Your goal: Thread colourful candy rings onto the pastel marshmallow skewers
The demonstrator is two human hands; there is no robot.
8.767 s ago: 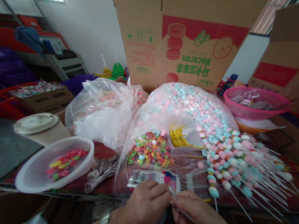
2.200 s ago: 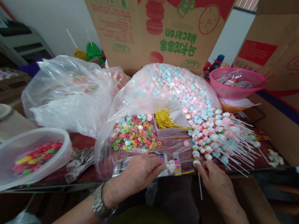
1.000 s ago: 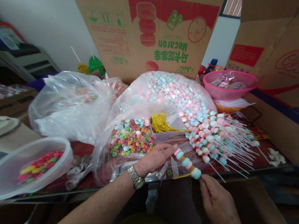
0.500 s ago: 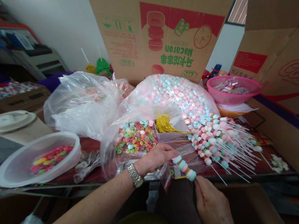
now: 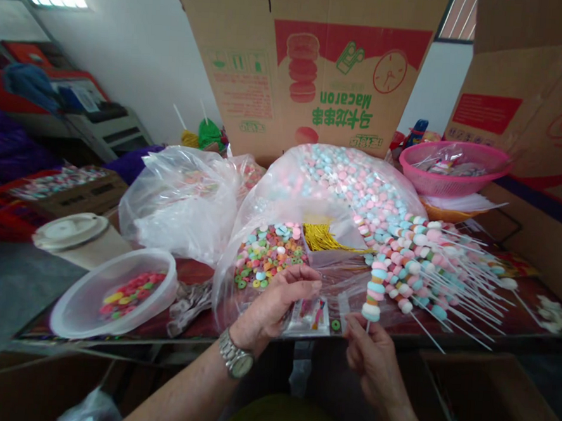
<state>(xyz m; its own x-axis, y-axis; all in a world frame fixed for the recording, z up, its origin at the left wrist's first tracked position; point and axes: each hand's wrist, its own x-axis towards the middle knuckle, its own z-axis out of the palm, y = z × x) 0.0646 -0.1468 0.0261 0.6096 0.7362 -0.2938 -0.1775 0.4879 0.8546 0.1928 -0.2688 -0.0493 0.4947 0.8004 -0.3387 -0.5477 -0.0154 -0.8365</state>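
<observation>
Carton: the open carton (image 5: 241,75) stands behind the bench's far edge, its printed macarons upside down.

Bench: the dark red bench (image 5: 502,329) runs across the view, and both forearms come in over its near edge.

Big bag: the clear bag (image 5: 282,191) lies at the middle of the bench, holding pale pink and blue candies at the back, ring candies (image 5: 269,254) at the front left and gold ties (image 5: 324,238) between them.

Left of it: a second bag (image 5: 180,211) bulges beside it, and the round tub (image 5: 72,315) near the left end of the near edge holds red and yellow candies.

Right of it: the pink basket (image 5: 425,181) sits near the far right corner, and finished sticks (image 5: 441,277) fan out toward the right edge.

Skewer: the skewer (image 5: 372,292) stands nearly upright above the near edge, candies on top and stick pointing down.

Right hand: the right hand (image 5: 374,365) is the nearer one, fingers closed around the stick's lower end.

Left hand: the left hand (image 5: 275,308) is just left of the skewer and not touching it, half curled with its fingertips toward it; whether it pinches anything is hidden.

Packet: a printed packet (image 5: 310,317) lies flat just beyond the gap between the hands.
</observation>
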